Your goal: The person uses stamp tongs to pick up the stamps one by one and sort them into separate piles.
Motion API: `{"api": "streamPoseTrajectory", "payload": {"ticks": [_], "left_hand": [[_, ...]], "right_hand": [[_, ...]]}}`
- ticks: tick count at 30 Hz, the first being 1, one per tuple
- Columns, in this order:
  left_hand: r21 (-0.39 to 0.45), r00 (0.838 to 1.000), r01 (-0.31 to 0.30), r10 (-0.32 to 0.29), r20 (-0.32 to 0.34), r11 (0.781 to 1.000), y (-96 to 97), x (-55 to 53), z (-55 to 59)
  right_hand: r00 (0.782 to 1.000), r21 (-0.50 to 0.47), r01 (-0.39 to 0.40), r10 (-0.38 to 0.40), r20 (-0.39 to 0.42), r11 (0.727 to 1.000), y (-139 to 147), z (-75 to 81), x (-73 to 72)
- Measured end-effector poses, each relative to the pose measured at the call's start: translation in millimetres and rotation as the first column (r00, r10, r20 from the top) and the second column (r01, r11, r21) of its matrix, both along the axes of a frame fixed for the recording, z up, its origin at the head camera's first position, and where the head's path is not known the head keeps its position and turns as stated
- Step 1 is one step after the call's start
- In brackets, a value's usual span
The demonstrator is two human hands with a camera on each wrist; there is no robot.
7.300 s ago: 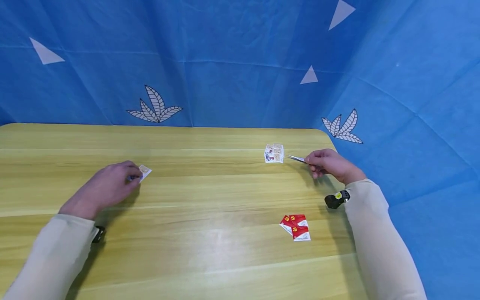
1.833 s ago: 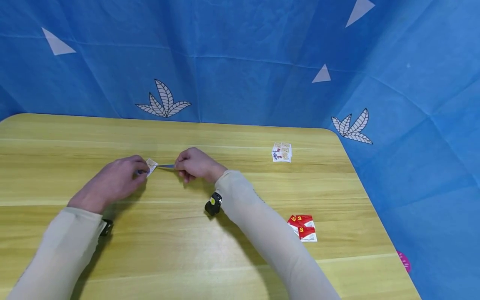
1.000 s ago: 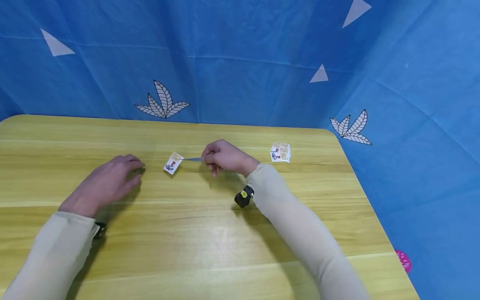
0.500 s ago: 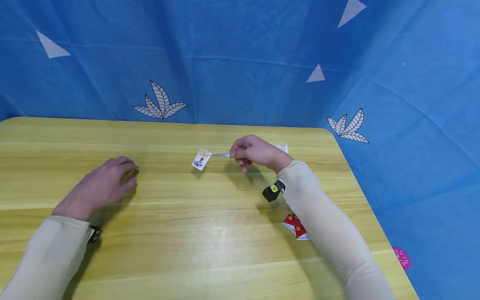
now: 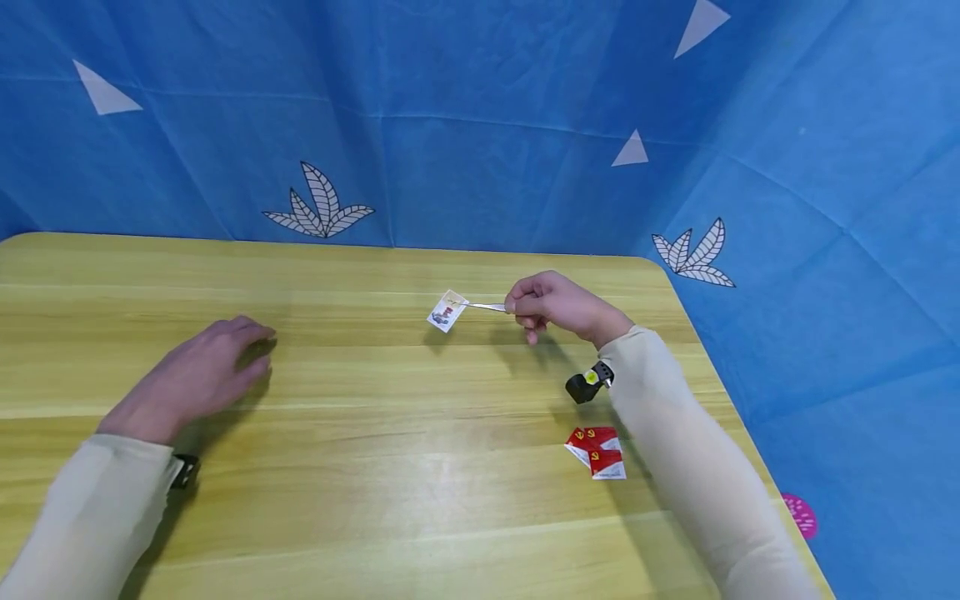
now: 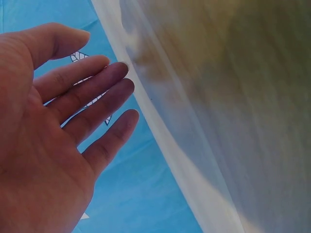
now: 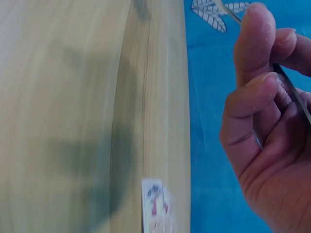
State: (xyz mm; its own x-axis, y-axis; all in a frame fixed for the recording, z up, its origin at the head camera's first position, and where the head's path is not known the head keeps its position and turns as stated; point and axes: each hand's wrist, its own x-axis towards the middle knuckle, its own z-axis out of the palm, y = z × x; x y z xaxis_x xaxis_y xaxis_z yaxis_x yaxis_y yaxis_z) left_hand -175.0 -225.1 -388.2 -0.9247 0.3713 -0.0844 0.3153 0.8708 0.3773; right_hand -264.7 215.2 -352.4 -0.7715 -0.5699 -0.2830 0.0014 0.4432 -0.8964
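My right hand (image 5: 566, 308) grips slim metal tweezers (image 5: 487, 307) between thumb and fingers. Their tips pinch one corner of a small white stamp (image 5: 447, 311) with a printed picture, tilted above the table with its shadow below. In the right wrist view the dark shank of the tweezers (image 7: 294, 92) runs across the palm. Several similar stamps (image 7: 155, 208) lie near the table's far edge in that view; in the head view my right hand hides them. My left hand (image 5: 202, 375) is at the left, fingers relaxed and holding nothing, as the left wrist view confirms.
Several red-and-white stamps (image 5: 604, 460) with a yellow emblem overlap on the table, left of my right forearm. The wooden table (image 5: 360, 500) ends at a blue patterned cloth (image 5: 480, 167) behind and to the right. Black cameras are strapped at both wrists.
My left hand has let go of the stamp and drawn slightly back. My right hand went left with the tweezers, took the stamp by its corner and has carried it rightward.
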Motion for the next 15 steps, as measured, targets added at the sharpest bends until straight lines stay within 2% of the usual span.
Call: {"api": "streamPoseTrajectory", "payload": {"ticks": [6,15], "left_hand": [[0.017,1.000,-0.017,0.017,0.026,1.000,0.8,-0.7,1.2],[0.014,0.999,-0.021,0.021,0.031,1.000,1.7,2.1,3.5]], "right_hand": [[1.000,-0.022,0.021,-0.021,0.001,1.000,25.3,-2.9,-1.2],[0.996,0.012,0.087,-0.087,-0.010,0.996,69.5,-6.7,-2.2]]}}
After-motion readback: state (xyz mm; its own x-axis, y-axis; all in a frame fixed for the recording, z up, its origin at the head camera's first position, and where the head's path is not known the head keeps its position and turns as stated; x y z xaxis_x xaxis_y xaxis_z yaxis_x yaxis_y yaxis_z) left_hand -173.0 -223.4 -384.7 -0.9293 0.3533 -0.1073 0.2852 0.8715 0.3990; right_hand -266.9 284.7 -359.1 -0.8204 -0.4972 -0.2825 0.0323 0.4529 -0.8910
